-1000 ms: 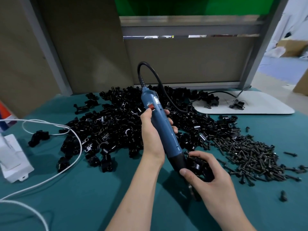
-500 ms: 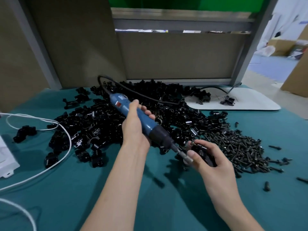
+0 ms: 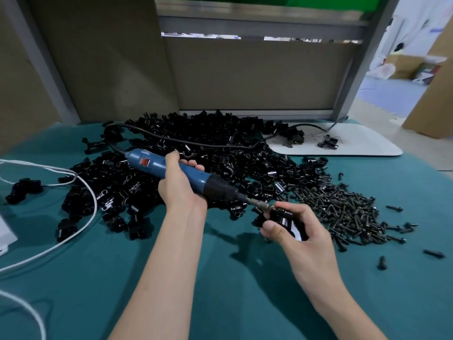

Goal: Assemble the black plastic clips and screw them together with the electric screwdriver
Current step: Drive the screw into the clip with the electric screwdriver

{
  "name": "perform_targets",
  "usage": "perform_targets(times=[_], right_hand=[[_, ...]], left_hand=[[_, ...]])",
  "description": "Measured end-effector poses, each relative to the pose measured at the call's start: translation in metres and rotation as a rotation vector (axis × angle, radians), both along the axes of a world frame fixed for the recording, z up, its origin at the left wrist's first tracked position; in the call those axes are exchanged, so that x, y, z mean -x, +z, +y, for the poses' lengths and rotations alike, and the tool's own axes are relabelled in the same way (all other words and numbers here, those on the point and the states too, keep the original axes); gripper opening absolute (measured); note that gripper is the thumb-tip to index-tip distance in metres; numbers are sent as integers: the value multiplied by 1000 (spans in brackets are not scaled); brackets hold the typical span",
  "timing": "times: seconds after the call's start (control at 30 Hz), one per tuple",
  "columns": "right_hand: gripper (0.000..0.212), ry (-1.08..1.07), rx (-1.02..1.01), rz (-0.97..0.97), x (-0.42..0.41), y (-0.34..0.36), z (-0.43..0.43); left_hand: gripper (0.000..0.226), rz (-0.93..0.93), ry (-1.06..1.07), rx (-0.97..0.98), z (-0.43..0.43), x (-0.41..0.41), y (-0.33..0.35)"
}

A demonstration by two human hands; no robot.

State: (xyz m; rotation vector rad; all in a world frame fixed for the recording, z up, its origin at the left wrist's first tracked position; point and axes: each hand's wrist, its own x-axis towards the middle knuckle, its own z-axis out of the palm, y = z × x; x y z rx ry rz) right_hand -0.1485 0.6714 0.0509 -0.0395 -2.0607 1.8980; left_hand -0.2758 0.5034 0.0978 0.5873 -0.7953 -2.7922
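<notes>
Screwing a black plastic clip together freehand over the teal cloth

Gripping the electric screwdriver in the left hand, fingers curled round the barrel, bit tip right at the clip, itself pinched between thumb and curled fingers of the right hand, just beside the screw pile. Could easily skid off the screw at that slant and jab a fingertip, or twist the clip loose. No readable writing, just a red patch and a blurry label.
</notes>
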Motion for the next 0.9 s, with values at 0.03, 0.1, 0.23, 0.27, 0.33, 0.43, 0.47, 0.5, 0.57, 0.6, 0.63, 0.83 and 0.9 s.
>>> perform_targets(times=[0.03, 0.1, 0.23, 0.27, 0.33, 0.43, 0.47, 0.5, 0.57, 0.6, 0.63, 0.83, 0.9], right_hand=[[28, -1, -15, -7, 0, 0, 0], [29, 4, -29, -15, 0, -1, 1], [30, 27, 1, -13, 0, -1, 1], [30, 36, 13, -14, 0, -1, 1], [29, 44, 28, -21, 0, -2, 1], [34, 37, 154, -58, 1, -5, 2], [35, 29, 186, -63, 2, -5, 2], [35, 17, 198, -64, 2, -5, 3], [32, 1, 176, -60, 1, -6, 5], [29, 3, 155, -55, 1, -7, 5], [26, 11, 132, -48, 1, -8, 5], [28, -12, -15, 16, 2, -7, 4], [29, -9, -54, 24, 2, -8, 5]], left_hand=[[21, -5, 3, 7, 0, 0, -1], [21, -14, 3, 18, 0, -1, -1], [21, -21, -35, 0, -1, 0, -1], [21, -20, -41, 0, -1, 0, -1], [20, -17, -42, 6, 0, -1, -2], [17, 14, -31, 28, 4, -2, 0], [17, 27, -23, 38, 5, -2, 2], [16, 37, -12, 47, 7, -2, 5], [17, 45, 15, 56, 8, -1, 9], [17, 46, 21, 55, 8, -1, 10], [17, 45, 19, 48, 8, -1, 10], [19, -45, 12, 4, 5, -5, 1], [19, -70, 12, -5, 5, -5, -1]])
